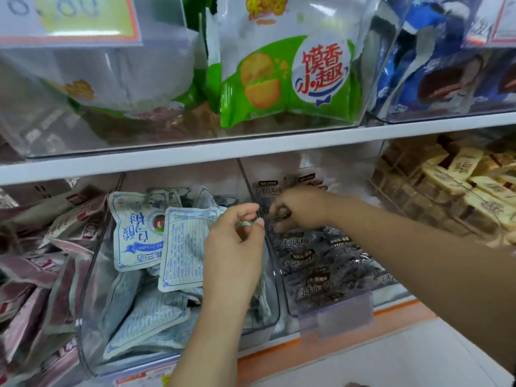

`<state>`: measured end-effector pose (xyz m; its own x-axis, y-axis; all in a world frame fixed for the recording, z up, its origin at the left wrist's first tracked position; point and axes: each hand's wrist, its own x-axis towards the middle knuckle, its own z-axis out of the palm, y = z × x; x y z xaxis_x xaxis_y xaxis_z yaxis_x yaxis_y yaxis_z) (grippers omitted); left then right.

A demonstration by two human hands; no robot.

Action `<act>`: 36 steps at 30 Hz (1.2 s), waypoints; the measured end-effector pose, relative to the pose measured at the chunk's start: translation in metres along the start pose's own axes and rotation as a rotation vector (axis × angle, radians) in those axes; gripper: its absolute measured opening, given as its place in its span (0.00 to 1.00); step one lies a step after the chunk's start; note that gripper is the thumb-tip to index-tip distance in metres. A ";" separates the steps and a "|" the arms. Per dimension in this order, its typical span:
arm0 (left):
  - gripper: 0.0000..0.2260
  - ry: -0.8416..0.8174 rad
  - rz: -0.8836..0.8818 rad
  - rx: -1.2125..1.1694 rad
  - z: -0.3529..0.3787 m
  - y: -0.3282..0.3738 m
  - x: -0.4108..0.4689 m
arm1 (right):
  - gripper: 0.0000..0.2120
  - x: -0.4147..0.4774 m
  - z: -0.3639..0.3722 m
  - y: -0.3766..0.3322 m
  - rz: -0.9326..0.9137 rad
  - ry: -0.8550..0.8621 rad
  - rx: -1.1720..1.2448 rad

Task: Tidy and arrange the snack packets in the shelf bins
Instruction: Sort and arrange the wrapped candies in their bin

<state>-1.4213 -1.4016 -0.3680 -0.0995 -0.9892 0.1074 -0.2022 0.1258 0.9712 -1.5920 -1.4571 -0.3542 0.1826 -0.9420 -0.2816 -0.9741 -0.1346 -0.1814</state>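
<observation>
We're at a shop shelf here: a white shelf board [251, 148] cuts across the view, and an orange-edged ledge [349, 344] runs along the bottom. Above, a puffy, glossy green-and-white snack bag [287, 79] stands in a clear bin beside crinkled blue packets [435, 79]. Below, soft pinkish pouches [42, 261] slump at the left and tan, blocky wrapped bars [452, 185] stack at the far right. In the middle clear plastic bin [92, 317], flat blue-and-white packets [136, 230] lie jumbled, some face up, some showing small print. Next door, the right-hand bin [335, 311] holds small, shiny dark packets [321, 263]. The left hand [234, 247] hovers at the wall between those bins, fingers curled, thumb meeting forefinger; whether it grips anything, I can't tell. The right hand [298, 210] reaches in, pinching one dark packet [280, 215] above its pile.
</observation>
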 end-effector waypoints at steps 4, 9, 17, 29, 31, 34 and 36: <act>0.09 0.009 0.003 0.010 0.001 0.000 0.003 | 0.22 -0.013 -0.017 0.001 -0.041 0.006 0.182; 0.09 0.030 0.005 0.008 0.003 0.000 0.002 | 0.20 0.005 -0.023 0.004 0.063 0.313 0.241; 0.08 0.023 -0.002 -0.004 0.001 0.001 0.001 | 0.12 0.003 -0.010 0.019 0.011 0.103 0.126; 0.08 0.018 -0.001 -0.030 0.001 -0.001 0.004 | 0.08 0.037 -0.008 0.010 0.091 0.448 -0.083; 0.09 0.032 0.007 -0.064 -0.002 0.000 0.003 | 0.08 0.013 -0.007 0.014 0.114 0.629 0.009; 0.08 0.073 0.004 -0.119 -0.007 0.008 -0.002 | 0.09 -0.047 0.001 0.014 -0.050 0.948 0.123; 0.07 0.048 -0.042 -0.180 -0.011 0.015 -0.008 | 0.10 -0.091 0.008 0.004 -0.214 1.003 0.182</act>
<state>-1.4130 -1.3923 -0.3519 -0.0468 -0.9963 0.0719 -0.0277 0.0732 0.9969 -1.6112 -1.3691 -0.3371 0.0734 -0.7382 0.6706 -0.8844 -0.3590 -0.2984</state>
